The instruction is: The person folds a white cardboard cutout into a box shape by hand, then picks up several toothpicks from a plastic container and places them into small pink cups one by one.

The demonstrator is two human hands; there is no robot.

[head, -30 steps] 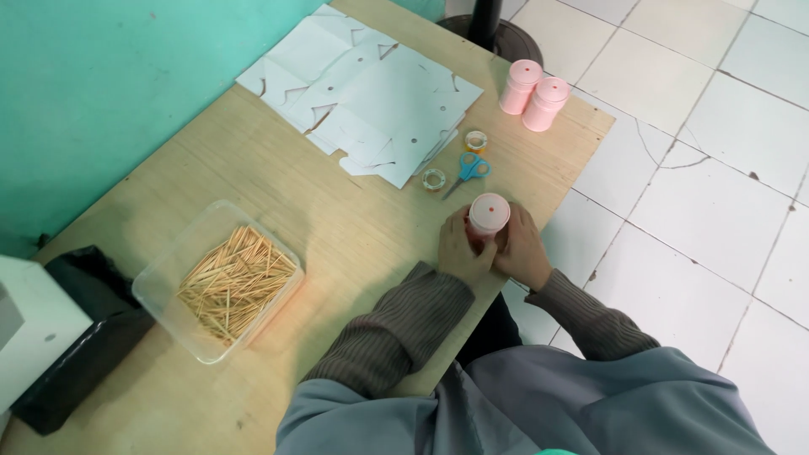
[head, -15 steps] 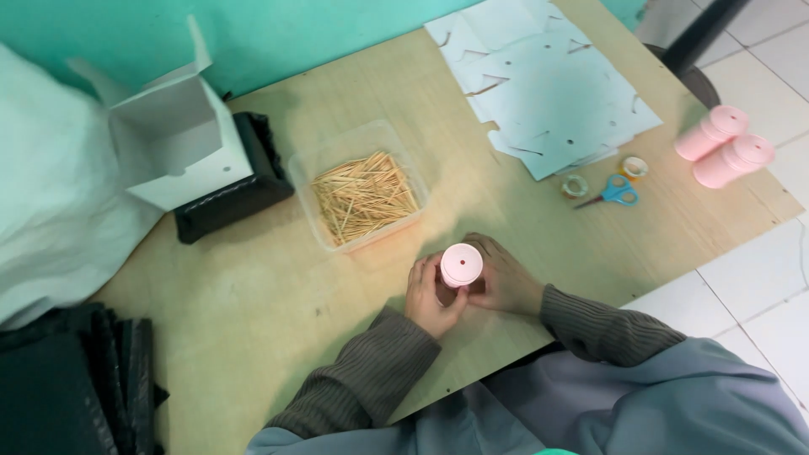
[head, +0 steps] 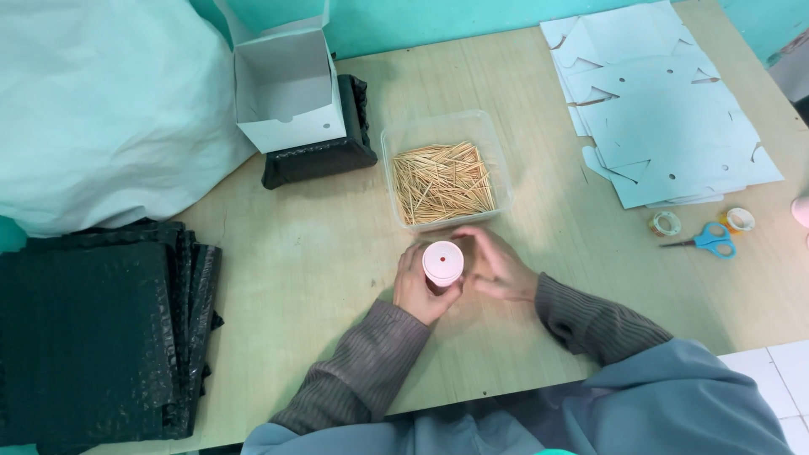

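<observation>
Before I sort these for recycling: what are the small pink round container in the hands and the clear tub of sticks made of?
Small pink round container: seemingly plastic, smooth matte lid. Clear tub: transparent glossy plastic; its sticks look like pale wood.

**Where things lie on the desk**

A small cylindrical container [head: 442, 263] stands near the desk's [head: 295, 261] front edge, between the left hand [head: 419, 291] and the right hand [head: 497, 265]. Just behind it sits a tub of toothpicks [head: 445, 173]. Toward the back edge, left of the tub, an open box [head: 286, 88] rests on a flat pack [head: 324, 152]. Flat card sheets [head: 666, 109] fill the back right corner; before them, near the right edge, lie two tape rolls [head: 666, 223] and scissors [head: 708, 242]. A stack of mats [head: 93, 329] covers the front left corner.
</observation>
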